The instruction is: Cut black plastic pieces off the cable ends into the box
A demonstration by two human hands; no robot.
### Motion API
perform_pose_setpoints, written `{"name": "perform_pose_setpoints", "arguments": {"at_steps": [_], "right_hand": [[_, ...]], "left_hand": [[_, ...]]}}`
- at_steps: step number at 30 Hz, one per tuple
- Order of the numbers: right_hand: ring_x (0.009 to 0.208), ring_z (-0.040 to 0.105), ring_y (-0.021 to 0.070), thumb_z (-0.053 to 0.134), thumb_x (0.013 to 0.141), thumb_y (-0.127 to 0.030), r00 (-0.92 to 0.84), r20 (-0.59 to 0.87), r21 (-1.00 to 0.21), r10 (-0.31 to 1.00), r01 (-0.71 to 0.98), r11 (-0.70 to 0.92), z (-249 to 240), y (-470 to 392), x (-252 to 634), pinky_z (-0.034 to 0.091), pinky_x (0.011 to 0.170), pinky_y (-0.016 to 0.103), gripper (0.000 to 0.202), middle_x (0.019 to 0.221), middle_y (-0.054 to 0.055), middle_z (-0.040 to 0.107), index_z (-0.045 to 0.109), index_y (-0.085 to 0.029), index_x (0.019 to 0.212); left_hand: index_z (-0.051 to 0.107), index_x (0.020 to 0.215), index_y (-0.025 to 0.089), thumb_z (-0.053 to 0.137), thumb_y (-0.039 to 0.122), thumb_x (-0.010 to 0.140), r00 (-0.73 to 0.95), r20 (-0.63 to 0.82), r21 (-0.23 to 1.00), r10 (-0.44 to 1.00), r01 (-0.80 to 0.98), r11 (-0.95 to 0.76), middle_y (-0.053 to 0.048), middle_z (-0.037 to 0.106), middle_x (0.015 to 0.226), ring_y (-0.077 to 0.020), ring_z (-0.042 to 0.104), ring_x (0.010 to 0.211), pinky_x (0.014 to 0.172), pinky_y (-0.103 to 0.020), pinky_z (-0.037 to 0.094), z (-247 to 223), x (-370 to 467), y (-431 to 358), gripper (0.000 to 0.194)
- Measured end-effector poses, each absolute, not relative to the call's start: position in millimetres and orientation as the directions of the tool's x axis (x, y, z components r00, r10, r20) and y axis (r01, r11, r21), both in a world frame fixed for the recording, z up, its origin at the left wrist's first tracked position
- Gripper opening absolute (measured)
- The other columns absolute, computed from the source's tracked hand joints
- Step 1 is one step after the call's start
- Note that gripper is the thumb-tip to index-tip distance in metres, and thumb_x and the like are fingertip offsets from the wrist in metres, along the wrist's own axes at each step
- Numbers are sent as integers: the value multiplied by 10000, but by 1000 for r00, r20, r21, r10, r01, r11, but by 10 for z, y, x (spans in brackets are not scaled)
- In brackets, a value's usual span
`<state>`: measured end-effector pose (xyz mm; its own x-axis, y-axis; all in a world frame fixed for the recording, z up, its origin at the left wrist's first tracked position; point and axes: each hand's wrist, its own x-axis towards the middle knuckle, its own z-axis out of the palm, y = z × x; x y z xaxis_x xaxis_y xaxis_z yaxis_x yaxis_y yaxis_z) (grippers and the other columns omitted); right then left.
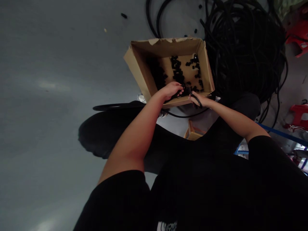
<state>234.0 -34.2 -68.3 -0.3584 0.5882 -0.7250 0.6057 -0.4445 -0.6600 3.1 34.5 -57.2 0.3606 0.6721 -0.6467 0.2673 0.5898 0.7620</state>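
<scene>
Over the near side of an open cardboard box (141,73), my left hand (172,89) is closed on a length of black tubing (173,97), with fingertips pinched near its end. My right hand (201,99) grips a pair of scissors with black handles (200,103), the blades pointing toward the left fingertips. Whether the blades touch the tubing is too dark to tell. Many short black pieces (177,69) lie inside the box, in a dark heap at the left and scattered at the middle and right.
A large tangled coil of black tubing (245,48) lies right of the box. Loose black bits, one a small piece (124,15), rest on the grey floor (48,106). Red stools (299,115) stand at the far right. A wooden stool (193,132) shows between my legs.
</scene>
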Motion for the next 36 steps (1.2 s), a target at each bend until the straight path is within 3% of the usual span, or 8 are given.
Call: {"name": "perform_pose_setpoints", "arguments": {"at_steps": [4,8,15,19,24,32,36], "right_hand": [[723,664,139,631,1263,-409,-409,-664,-724,626,562,-401,-744,-333,2357,583,696,243,180,943,-61,575,496,-291,1249],[790,673,149,626,1240,-348,-436,-636,-738,637,584,-337,-726,-291,2383,608,788,279,145,1000,-44,585,497,-286,1221],[952,666,232,662,1167,-393,-441,-574,-752,690,617,-232,-630,-213,2389,647,1023,417,186,1002,-4,635,513,-281,1175],[1055,714,291,673,1134,-424,-377,-597,-678,708,709,-195,-514,-164,2388,621,1106,450,189,1045,45,712,544,-286,1121],[961,724,280,628,1165,-414,-317,-638,-631,702,738,-241,-378,-136,2363,629,1062,432,160,975,41,710,585,-260,1164],[755,695,198,614,1230,-377,-302,-734,-581,608,744,-331,-325,-135,2352,589,830,329,142,921,-21,682,548,-268,1167],[730,702,190,597,1281,-439,-290,-725,-577,625,751,-321,-256,-134,2347,567,786,312,215,883,-19,681,554,-262,1168]], "left_hand": [[727,985,202,823,39,920,255,-686,727,681,220,650,0,736,812,-170,720,783,830,-286,612,-518,65,346,200],[697,1014,211,952,82,873,169,-630,773,758,227,593,-1,767,866,-207,787,866,994,-368,665,-535,60,347,319],[748,935,203,1036,239,805,271,-559,817,783,341,465,-21,789,875,-239,767,884,992,-393,657,-625,14,363,318],[753,990,209,990,259,836,287,-545,807,788,433,401,-38,806,946,-260,780,944,1009,-402,658,-650,-6,388,287],[795,1061,205,932,213,861,286,-502,794,816,527,303,-76,835,1081,-294,781,1060,1080,-422,643,-613,-27,404,243],[841,974,204,902,204,874,370,-457,804,809,560,198,-109,897,1161,-349,804,1175,1188,-464,605,-502,28,336,118],[850,972,213,910,183,868,357,-458,798,814,569,199,-123,918,1201,-377,817,1220,1219,-481,606,-478,62,336,123]]}}
